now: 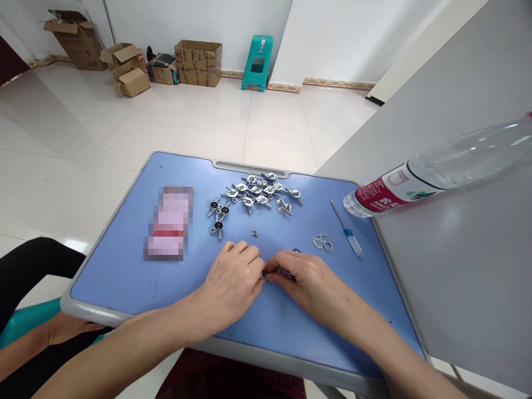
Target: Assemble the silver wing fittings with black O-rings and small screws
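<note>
My left hand point(236, 277) and my right hand point(310, 277) meet over the near middle of the blue table. Both are closed, fingertips pinching a small metal fitting point(263, 274) with a dark round face; my fingers hide most of it. Something dark shows under my right fingers, too covered to name. Ahead lies a pile of silver metal fittings point(255, 190) with short pipe stubs. Left of that pile are three fittings with black round faces point(218, 225). Tiny screws point(255, 233) rest just beyond my left hand. Flat metal plates point(322, 243) lie beyond my right hand.
A screwdriver point(347, 230) with a clear handle lies at the right. A plastic bottle point(386, 188) is by the right edge, against a grey panel point(465, 238). A blurred pink object point(168, 221) lies at the left. Another person's arm point(45, 338) is at the lower left.
</note>
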Demonstrator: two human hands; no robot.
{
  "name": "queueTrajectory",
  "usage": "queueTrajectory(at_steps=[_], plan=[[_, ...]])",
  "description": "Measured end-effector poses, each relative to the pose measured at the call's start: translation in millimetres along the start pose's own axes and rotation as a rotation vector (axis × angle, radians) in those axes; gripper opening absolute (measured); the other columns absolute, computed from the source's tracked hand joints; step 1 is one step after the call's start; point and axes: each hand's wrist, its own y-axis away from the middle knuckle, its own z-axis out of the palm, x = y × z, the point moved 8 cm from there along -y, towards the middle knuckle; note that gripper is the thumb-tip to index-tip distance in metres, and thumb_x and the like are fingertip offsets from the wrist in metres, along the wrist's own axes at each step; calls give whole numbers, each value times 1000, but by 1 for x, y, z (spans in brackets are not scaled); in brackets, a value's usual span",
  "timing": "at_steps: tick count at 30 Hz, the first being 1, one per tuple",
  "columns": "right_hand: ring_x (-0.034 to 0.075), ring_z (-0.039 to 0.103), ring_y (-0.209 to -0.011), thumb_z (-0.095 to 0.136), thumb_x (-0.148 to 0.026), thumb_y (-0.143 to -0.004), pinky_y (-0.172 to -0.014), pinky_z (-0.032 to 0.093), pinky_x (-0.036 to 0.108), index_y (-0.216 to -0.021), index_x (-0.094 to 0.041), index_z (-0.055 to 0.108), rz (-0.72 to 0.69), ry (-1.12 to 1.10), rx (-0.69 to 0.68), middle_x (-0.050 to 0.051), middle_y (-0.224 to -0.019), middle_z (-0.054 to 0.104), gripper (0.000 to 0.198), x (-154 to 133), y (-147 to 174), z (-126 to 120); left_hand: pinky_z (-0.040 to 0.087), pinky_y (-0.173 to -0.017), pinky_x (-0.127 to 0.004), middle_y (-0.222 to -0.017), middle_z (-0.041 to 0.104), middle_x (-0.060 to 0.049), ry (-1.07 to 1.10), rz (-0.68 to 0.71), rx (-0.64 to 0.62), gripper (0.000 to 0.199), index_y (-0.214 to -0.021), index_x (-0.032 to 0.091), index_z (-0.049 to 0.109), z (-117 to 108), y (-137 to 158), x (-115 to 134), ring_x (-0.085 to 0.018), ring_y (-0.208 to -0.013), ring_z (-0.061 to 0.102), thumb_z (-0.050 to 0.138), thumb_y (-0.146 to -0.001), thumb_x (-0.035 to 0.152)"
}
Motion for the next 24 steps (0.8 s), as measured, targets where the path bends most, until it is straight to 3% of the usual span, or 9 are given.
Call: queueTrajectory(at_steps=[7,13,19,24], plan=[[14,61,-61,52,-14,-90,-58,43,25,-82,-20,61,-54,1,88,-1,-73,68,13,2,4,-22,37,-69,-33,-87,61,-2,42,12,35,3,-86,15,62,-2,0,0,-19,-81,51,62,-87,13],[13,57,-60,48,-15,-91,-57,41,26,-83,-20,60,-47,-7,71,0,-77,66,16,1,7,-23,36,-70,-33,-87,62,-2,40,16,47,3,-87,16,63,-4,1,0,-19,-82,51,63,-86,12],[13,54,-63,38,-36,-100,-59,42,25,-89,-22,59,52,-256,141,0,-75,62,28,4,14,-45,35,-68,-33,-88,61,-2,52,24,44,7,-89,16,62,-4,1,1,-19,-82,51,64,-84,11],[14,56,-70,30,-41,-102,-65,42,26,-82,-22,53,79,-388,177,0,-75,62,36,4,13,-45,35,-69,-33,-88,61,-1,72,9,45,9,-88,17,62,-2,1,-1,-19,-83,51,64,-83,10]])
